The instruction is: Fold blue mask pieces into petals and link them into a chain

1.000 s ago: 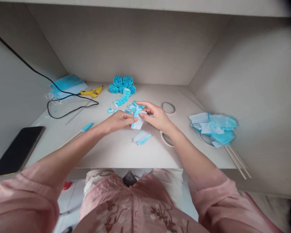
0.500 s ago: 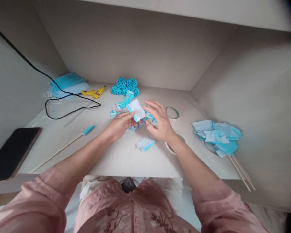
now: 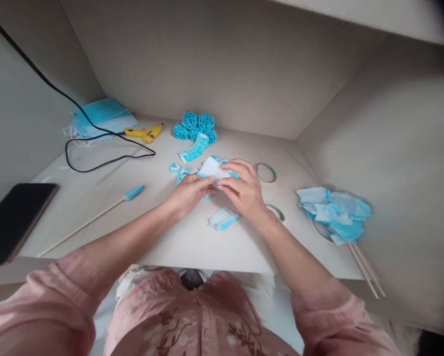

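Observation:
Between my hands is a small white and blue piece of mask fabric (image 3: 213, 167), white side up. My left hand (image 3: 192, 194) pinches its near edge between thumb and fingers. My right hand (image 3: 245, 190) closes on the right side of the same piece, thumb below and fingers over it. Beneath and behind my hands lie blue and white fabric strips (image 3: 185, 173), partly hidden. Closer to me, another cut piece of fabric (image 3: 224, 217) rests on the table. A pleated blue strip (image 3: 195, 148) lies just beyond, against several rolled blue rosettes (image 3: 197, 127).
At the back left are a stack of face masks (image 3: 101, 118), a yellow glue gun (image 3: 145, 132) and its black cable (image 3: 92, 170). A blue-tipped stick (image 3: 92, 222) and a phone (image 3: 18, 222) lie left. On the right are tape rolls (image 3: 266, 172), fabric scraps (image 3: 336, 210) and wooden sticks (image 3: 365, 272).
My right hand has come in from beside the fabric piece and taken hold of its right side. The piece has tilted flatter. The camera view has shifted slightly.

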`<state>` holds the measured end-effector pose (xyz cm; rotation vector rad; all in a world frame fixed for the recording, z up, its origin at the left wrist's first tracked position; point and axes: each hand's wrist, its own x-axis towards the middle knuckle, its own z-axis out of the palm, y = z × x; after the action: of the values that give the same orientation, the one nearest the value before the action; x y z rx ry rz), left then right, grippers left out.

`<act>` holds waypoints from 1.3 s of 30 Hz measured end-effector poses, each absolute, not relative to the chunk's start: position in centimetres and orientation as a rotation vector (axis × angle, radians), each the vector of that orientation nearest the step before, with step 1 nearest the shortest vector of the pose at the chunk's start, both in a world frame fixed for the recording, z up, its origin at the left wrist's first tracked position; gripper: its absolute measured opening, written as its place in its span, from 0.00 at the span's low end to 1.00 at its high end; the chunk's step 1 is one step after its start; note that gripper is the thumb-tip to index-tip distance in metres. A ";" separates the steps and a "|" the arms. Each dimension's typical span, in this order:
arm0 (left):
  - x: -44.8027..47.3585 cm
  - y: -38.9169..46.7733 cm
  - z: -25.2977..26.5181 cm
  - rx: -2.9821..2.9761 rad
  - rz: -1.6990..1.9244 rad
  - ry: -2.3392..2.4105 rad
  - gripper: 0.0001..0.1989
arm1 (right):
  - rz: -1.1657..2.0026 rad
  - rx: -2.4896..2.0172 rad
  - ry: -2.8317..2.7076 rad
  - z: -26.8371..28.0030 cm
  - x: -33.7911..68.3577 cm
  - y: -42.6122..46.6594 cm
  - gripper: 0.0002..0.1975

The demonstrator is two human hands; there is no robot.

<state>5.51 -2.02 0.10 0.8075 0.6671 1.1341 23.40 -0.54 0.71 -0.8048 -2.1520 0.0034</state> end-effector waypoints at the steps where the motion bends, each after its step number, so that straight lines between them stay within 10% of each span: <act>1: 5.5 -2.0 0.1 0.819 1.147 0.683 0.10 | 0.003 -0.801 -2.138 0.7 23.4 -0.6 0.06; 39: 5.0 -1.8 0.2 1.097 1.162 0.881 0.15 | 1.266 -0.889 -1.547 0.9 22.2 -1.3 0.22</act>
<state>5.02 -1.82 0.17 1.0970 0.8812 1.1618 22.21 -1.33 0.94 -0.8891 -1.5471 1.2659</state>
